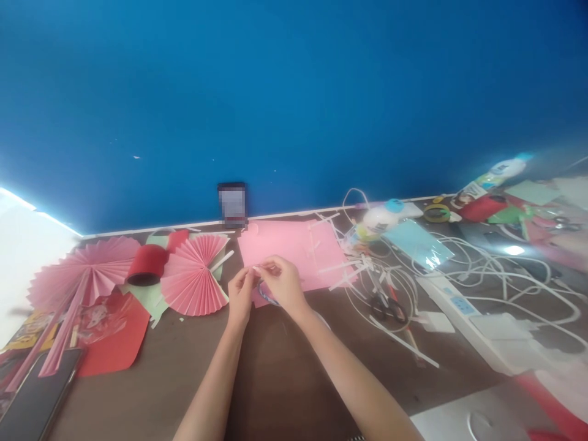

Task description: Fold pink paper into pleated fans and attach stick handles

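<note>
My left hand and my right hand meet over the front edge of a pink paper sheet. Both are closed in a pinch, fingertips together. Something small and pale shows between them, too small to name. A thin blue-and-white band curves just under my right hand; whether it is held, worn or lying there I cannot tell. Left of my hands lies a round pleated pink paper fan with a gap in its right side.
At left are another pleated fan, a red roll, red paper and a phone. Scissors, paper strips, a glue bottle, a power strip and tangled white cables crowd the right. A blue wall rises behind.
</note>
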`<action>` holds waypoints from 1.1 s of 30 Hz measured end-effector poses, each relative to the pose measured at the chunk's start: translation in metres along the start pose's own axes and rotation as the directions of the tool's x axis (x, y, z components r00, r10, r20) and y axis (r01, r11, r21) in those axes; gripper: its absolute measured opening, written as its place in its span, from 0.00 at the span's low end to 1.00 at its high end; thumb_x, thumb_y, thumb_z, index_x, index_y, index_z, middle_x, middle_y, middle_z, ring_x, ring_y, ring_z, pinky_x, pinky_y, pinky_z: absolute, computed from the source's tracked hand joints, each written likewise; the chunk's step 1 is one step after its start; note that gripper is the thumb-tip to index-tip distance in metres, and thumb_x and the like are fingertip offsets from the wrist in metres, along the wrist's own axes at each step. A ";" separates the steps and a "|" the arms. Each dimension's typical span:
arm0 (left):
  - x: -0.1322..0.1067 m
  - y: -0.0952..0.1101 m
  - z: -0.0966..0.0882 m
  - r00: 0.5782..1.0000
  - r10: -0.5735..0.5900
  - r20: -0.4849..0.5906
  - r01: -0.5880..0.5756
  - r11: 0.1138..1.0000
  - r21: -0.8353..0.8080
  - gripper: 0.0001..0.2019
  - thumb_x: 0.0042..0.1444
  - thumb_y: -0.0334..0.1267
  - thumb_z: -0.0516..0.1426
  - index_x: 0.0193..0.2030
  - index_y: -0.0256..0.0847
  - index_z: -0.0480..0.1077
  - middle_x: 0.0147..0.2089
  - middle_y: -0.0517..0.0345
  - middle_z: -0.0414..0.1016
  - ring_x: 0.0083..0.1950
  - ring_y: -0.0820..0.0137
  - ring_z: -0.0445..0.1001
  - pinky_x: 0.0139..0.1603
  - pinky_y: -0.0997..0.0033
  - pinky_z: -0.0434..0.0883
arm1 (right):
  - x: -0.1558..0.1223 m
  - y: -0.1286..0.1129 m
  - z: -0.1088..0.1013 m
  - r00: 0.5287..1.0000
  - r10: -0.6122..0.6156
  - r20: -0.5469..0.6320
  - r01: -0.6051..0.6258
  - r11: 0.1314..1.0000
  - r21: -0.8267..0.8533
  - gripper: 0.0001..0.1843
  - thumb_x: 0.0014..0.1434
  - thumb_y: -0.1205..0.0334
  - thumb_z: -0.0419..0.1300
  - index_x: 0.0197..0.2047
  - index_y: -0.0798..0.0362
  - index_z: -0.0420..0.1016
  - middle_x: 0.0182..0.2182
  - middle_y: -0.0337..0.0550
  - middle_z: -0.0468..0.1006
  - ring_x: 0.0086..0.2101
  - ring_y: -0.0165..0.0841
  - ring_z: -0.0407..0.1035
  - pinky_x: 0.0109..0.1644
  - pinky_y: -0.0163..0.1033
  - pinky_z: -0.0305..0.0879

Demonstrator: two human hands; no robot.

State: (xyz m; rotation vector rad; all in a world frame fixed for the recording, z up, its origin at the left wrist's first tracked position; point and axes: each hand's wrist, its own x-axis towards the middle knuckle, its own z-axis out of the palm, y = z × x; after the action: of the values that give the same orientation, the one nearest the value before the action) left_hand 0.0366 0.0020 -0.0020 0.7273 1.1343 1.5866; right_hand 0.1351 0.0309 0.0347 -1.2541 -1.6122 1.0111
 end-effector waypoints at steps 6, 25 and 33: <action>0.001 -0.003 -0.004 0.999 0.041 0.012 -0.041 0.997 0.072 0.12 0.51 0.44 0.56 0.33 0.36 0.73 0.35 0.53 0.76 0.39 0.66 0.73 0.44 0.69 0.69 | 0.001 0.002 0.003 0.999 -0.014 -0.038 0.014 1.000 0.012 0.06 0.50 0.58 0.59 0.29 0.52 0.71 0.29 0.41 0.77 0.31 0.33 0.71 0.36 0.38 0.67; -0.004 0.002 -0.008 0.957 0.282 -0.065 -0.211 0.834 0.510 0.16 0.56 0.45 0.50 0.31 0.37 0.74 0.31 0.56 0.75 0.35 0.67 0.72 0.36 0.75 0.67 | -0.002 -0.004 -0.005 0.998 0.012 0.064 -0.003 0.991 -0.132 0.13 0.48 0.62 0.61 0.40 0.51 0.70 0.38 0.43 0.73 0.36 0.33 0.70 0.40 0.39 0.68; -0.001 0.003 -0.012 0.934 0.292 -0.207 -0.157 0.854 0.496 0.16 0.55 0.46 0.51 0.31 0.36 0.74 0.30 0.55 0.75 0.34 0.68 0.74 0.36 0.73 0.69 | -0.011 -0.010 -0.039 0.930 0.150 0.334 -0.107 0.984 -0.143 0.10 0.53 0.60 0.59 0.39 0.50 0.71 0.35 0.42 0.76 0.34 0.32 0.71 0.36 0.36 0.68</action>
State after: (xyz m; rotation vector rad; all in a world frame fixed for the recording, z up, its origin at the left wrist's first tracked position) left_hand 0.0254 -0.0026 -0.0036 1.0106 1.7346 1.6572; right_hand 0.1702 0.0225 0.0556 -1.3337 -1.9022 1.2867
